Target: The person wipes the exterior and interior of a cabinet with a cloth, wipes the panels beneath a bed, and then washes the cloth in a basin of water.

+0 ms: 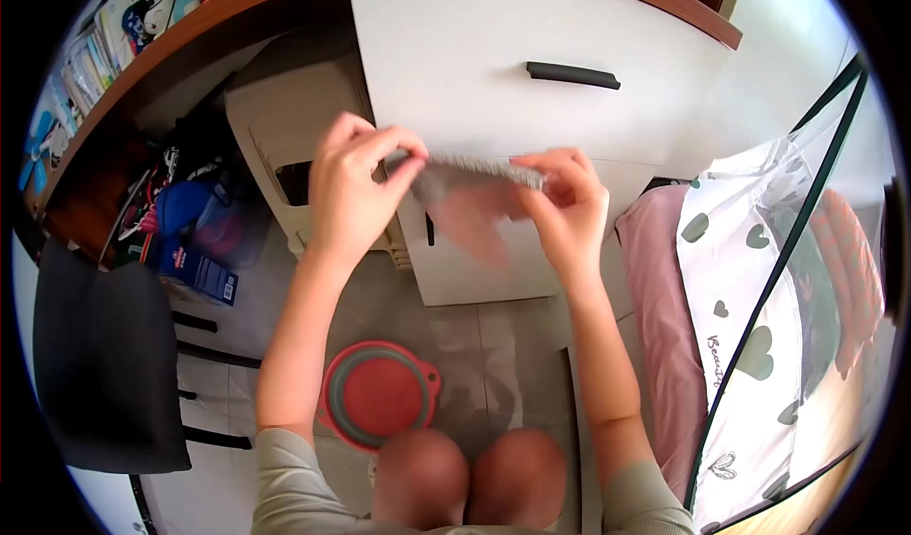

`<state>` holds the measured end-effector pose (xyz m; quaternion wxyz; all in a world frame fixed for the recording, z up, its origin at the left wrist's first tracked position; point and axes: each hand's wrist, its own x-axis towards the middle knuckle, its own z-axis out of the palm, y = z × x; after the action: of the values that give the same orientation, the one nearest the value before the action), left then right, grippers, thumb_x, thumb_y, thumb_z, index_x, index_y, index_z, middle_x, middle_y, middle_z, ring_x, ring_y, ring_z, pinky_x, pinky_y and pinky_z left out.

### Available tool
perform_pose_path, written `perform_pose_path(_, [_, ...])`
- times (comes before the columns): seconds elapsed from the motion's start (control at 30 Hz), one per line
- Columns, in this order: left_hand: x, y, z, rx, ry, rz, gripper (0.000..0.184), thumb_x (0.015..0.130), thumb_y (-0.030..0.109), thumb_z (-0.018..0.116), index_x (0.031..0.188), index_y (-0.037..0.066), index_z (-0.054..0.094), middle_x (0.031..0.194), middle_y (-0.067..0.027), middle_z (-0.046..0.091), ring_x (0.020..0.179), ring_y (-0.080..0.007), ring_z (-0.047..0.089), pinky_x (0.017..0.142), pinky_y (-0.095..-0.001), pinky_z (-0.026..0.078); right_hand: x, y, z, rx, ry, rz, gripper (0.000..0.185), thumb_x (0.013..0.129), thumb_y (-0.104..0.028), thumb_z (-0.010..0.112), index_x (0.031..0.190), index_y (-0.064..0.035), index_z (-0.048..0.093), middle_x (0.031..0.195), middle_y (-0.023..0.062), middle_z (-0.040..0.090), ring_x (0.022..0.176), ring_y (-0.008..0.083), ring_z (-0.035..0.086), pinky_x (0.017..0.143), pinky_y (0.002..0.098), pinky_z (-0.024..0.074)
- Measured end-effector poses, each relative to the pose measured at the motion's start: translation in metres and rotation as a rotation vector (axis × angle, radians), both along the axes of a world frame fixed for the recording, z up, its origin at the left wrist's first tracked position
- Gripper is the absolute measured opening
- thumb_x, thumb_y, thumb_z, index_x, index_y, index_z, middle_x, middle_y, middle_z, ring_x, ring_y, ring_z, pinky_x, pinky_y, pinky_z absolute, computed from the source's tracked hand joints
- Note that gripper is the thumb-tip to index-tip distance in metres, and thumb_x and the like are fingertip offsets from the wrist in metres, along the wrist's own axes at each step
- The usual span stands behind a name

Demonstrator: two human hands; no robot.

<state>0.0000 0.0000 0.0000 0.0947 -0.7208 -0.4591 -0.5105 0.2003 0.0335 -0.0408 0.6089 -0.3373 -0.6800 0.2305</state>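
A small sock-like cloth (470, 198), grey along its ribbed upper edge and pinkish below, hangs stretched between my two hands in front of the white cabinet. Its lower part is blurred by motion. My left hand (359, 169) pinches one end of the ribbed edge between thumb and fingers. The other end is gripped the same way by my right hand (567, 203). Below, on the tiled floor just ahead of my knees, sits a round red and grey collapsible basin (378, 397).
The white cabinet (455, 70) with black handles stands straight ahead. At left are a dark chair (109, 364), a blue box (197, 274) and a beige plastic container (299, 98). A bed (664, 288) with a dark-framed net and heart-patterned cloth (759, 350) flanks the right.
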Motion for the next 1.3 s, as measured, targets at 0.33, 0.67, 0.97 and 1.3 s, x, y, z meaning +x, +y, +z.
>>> perform_pose_path(0.33, [0.021, 0.049, 0.011, 0.595, 0.012, 0.116, 0.030, 0.068, -0.006, 0.060, 0.093, 0.010, 0.059, 0.114, -0.0144, 0.046, 0.103, -0.0311, 0.052, 0.078, -0.0368, 0.048, -0.095, 0.051, 0.019, 0.889, 0.134, -0.358, 0.049, 0.069, 0.009, 0.061, 0.113, -0.0060, 0.043, 0.118, 0.0202, 0.034, 0.096, 0.0353, 0.047, 0.078, 0.0400, 0.0458])
perform_pose_path(0.67, [-0.002, 0.067, 0.046, 0.511, 0.428, 0.452, 0.046, 0.088, 0.017, 0.040, 0.132, 0.005, 0.040, 0.141, -0.0092, 0.033, 0.133, -0.0270, 0.025, 0.108, -0.0407, 0.015, -0.101, 0.059, 0.070, 0.843, -0.350, -0.735, 0.042, 0.084, -0.016, 0.044, 0.124, -0.0057, 0.050, 0.134, 0.0133, 0.042, 0.100, 0.0212, 0.052, 0.082, 0.0300, 0.0397])
perform_pose_path(0.97, [-0.012, 0.079, -0.049, 0.513, 0.475, 0.444, 0.046, 0.087, 0.022, 0.039, 0.131, 0.008, 0.043, 0.140, -0.0053, 0.036, 0.132, -0.0224, 0.028, 0.109, -0.0383, 0.017, -0.098, 0.060, -0.028, 0.652, -0.509, -0.844, 0.043, 0.084, -0.031, 0.045, 0.123, -0.0159, 0.053, 0.130, 0.0083, 0.046, 0.096, 0.0178, 0.050, 0.079, 0.0302, 0.0360])
perform_pose_path(1.3, [-0.022, 0.072, 0.033, 0.509, 0.432, 0.421, 0.048, 0.088, 0.021, 0.040, 0.133, 0.004, 0.038, 0.141, -0.0094, 0.034, 0.133, -0.0237, 0.026, 0.109, -0.0379, 0.017, -0.106, 0.051, 0.062, 0.791, -0.466, -0.757, 0.046, 0.083, -0.022, 0.044, 0.127, -0.0108, 0.048, 0.135, 0.0071, 0.042, 0.102, 0.0167, 0.051, 0.083, 0.0290, 0.0377])
